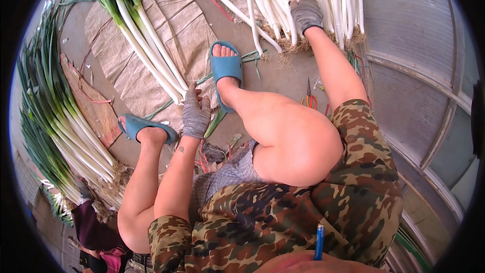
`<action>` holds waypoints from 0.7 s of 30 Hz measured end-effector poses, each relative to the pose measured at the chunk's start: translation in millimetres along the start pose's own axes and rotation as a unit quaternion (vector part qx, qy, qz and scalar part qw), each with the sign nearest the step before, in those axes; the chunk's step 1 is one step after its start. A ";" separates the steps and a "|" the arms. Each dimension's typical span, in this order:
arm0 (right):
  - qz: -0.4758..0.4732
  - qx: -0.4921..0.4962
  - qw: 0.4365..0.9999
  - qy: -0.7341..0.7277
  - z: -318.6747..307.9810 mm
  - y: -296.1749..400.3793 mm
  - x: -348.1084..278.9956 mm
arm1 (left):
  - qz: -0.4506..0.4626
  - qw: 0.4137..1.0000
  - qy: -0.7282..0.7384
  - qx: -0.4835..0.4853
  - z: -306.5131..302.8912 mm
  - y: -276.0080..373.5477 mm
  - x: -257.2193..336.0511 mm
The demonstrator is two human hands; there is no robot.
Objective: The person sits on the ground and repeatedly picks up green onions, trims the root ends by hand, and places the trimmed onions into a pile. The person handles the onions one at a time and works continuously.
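Several long leeks with white stems and green tops (146, 43) lie on a creased woven sack (189, 26). At their root ends is my left hand (195, 115) in a grey knit glove, fingers at the stem bases; whether it grips them is not clear. My right hand (307, 10), in a matching fingerless glove, reaches onto a large pile of white-stemmed leeks (341, 3) with hairy roots at the top right. Its fingers rest over the stems, and its grip cannot be told. One separate leek (242, 17) slants beside that pile.
Red-orange-handled scissors or snips (311, 100) lie on the floor by my knee. Another leek heap (64, 121) lies at the left beside a brown board (91, 102). A co-worker's dark sleeve (93, 223) shows at lower left. A framed translucent panel wall (413, 26) stands at the right.
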State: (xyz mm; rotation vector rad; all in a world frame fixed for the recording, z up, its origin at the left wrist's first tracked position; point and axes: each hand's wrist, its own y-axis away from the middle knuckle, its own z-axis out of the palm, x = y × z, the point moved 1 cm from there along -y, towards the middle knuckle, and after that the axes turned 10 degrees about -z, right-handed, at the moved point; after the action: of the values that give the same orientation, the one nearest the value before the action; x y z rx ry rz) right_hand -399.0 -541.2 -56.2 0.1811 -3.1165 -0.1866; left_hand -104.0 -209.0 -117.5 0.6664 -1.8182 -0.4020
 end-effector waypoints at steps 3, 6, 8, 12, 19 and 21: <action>0.000 0.042 0.998 0.047 4.3 -11.9 11.9 | -0.011 1.000 -0.002 -0.023 1.7 2.4 7.3; -0.050 0.064 0.995 0.054 11.3 -22.4 21.3 | -0.021 0.999 -0.018 -0.034 0.8 4.0 10.6; -0.065 0.043 0.995 0.067 13.9 -31.4 37.6 | -0.012 0.999 -0.017 -0.038 4.3 -0.2 9.3; -0.038 -0.011 0.989 -0.139 -0.3 -33.1 18.4 | 0.011 1.000 0.019 -0.006 5.9 -5.4 -5.1; 0.016 -0.041 0.969 -0.244 6.0 8.9 -43.7 | -0.026 0.998 -0.025 -0.042 4.4 2.3 6.2; 0.041 0.112 0.977 -0.177 19.4 1.1 -27.4 | -0.022 0.999 -0.009 -0.046 5.2 3.2 10.3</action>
State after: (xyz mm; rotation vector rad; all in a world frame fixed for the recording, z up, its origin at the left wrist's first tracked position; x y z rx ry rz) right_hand -372.3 -534.6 -75.5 0.0209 -3.4869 0.1531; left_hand -112.2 -213.0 -109.7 0.6407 -1.7924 -0.5189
